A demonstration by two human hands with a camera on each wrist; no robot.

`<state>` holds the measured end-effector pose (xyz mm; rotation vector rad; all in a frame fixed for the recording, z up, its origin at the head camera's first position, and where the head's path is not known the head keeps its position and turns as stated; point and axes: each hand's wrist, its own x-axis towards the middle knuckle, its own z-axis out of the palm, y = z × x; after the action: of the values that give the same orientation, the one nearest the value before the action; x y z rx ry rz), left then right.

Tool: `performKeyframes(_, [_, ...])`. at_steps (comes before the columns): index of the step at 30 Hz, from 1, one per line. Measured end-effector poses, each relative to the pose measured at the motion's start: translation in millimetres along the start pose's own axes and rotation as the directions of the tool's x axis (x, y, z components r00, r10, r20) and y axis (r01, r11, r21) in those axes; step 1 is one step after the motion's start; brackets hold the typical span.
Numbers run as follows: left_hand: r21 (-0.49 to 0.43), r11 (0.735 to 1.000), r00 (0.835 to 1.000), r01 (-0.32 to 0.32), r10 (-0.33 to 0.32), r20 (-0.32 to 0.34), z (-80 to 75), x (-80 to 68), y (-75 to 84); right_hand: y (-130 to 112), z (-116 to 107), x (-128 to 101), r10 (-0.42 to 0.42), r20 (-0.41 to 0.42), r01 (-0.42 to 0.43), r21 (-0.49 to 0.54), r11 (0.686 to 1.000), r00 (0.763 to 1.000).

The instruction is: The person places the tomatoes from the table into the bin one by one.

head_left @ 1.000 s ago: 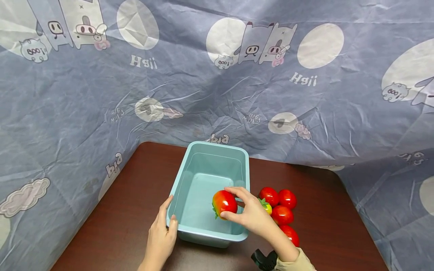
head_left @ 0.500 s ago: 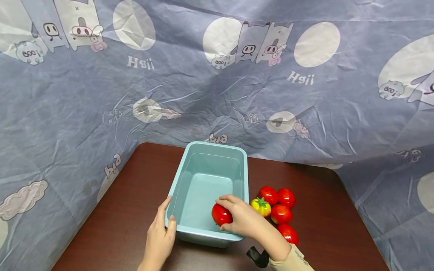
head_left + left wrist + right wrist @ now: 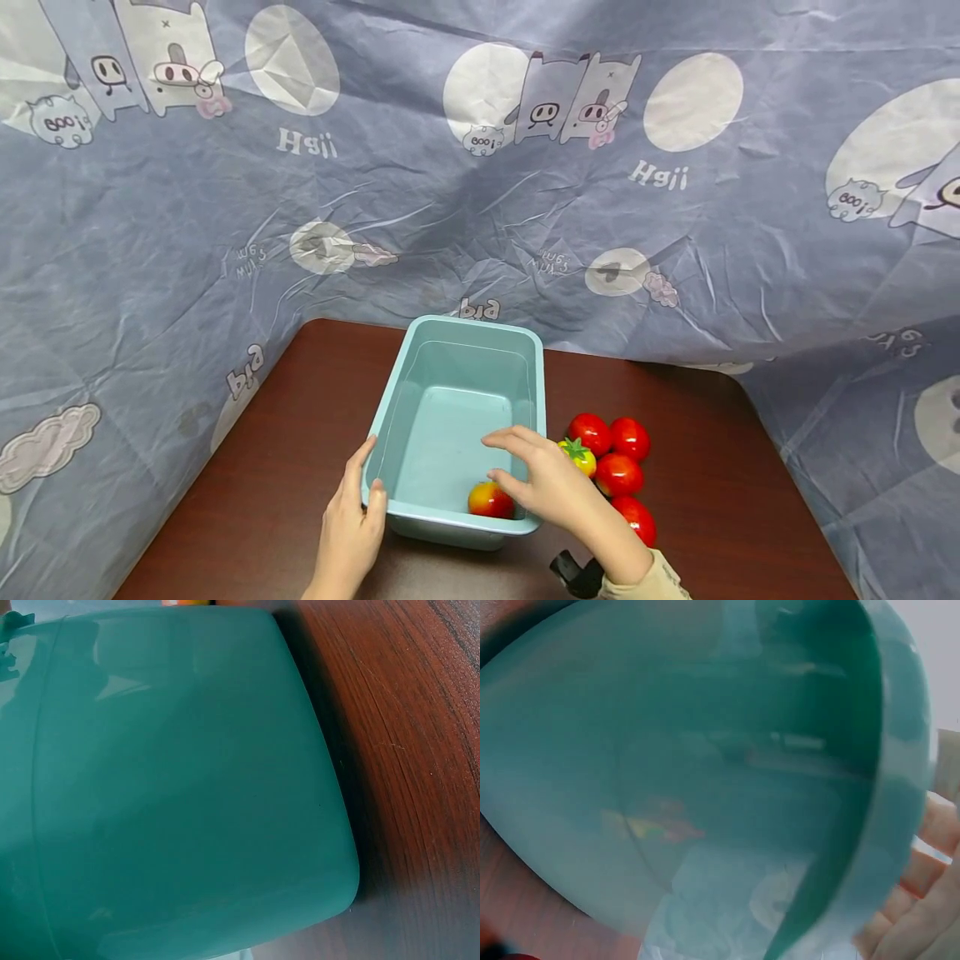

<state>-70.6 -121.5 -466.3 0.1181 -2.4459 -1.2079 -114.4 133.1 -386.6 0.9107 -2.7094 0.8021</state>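
A light teal plastic tub (image 3: 472,327) stands on the dark wooden table (image 3: 300,417). My left hand (image 3: 362,492) grips the tub's near left corner, thumb hooked over the rim. One red-and-yellow tomato (image 3: 489,500) lies on the tub floor at the near right corner. Just above it my right hand (image 3: 519,462) hovers with fingers spread and relaxed, holding nothing. The left wrist view is filled by the tub's outer wall (image 3: 187,787). In the right wrist view the tub's inside (image 3: 705,750) is blurred, with fingers (image 3: 922,855) at the right edge.
Right of the tub lies a heap of several red tomatoes (image 3: 622,473) and a yellow one with a green stalk (image 3: 579,457). A blue-grey printed cloth (image 3: 480,208) walls in the back and sides of the table. A black wrist mount (image 3: 573,573) sits at my right forearm.
My right hand lowered the tomato into the tub's near right corner and let it go; the fingers have opened and lifted off. The left hand kept its grip on the tub.
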Motion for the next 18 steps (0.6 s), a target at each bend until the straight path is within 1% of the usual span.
performKeyframes(2, [0.001,1.0,1.0,0.004,-0.004,0.005,-0.1,0.1,0.1,3,-2,-2,-0.031,-0.081,0.032,0.016,0.999,0.996])
performKeyframes(4, [-0.003,1.0,1.0,0.01,-0.01,0.008,-0.3,0.3,0.2,6,-5,-4,-0.038,-0.152,0.042,0.022,0.999,0.988])
performKeyframes(7, [-0.006,1.0,1.0,0.016,-0.016,0.011,-0.4,0.5,0.1,11,-10,-7,-0.001,-0.235,0.012,0.046,0.999,0.972])
performKeyframes(12, [-0.001,1.0,1.0,0.015,-0.015,0.009,-0.1,1.1,-0.3,20,-22,-15,0.079,-0.328,-0.058,0.073,0.996,0.941])
performKeyframes(16, [-0.004,1.0,1.0,0.014,-0.014,0.003,0.2,1.1,-0.8,29,-31,-24,0.121,-0.386,-0.102,0.07,0.992,0.914])
performKeyframes(18, [-0.009,1.0,1.0,0.013,-0.013,0.001,0.4,1.4,-0.7,34,-35,-30,0.154,-0.412,-0.137,0.071,0.988,0.898])
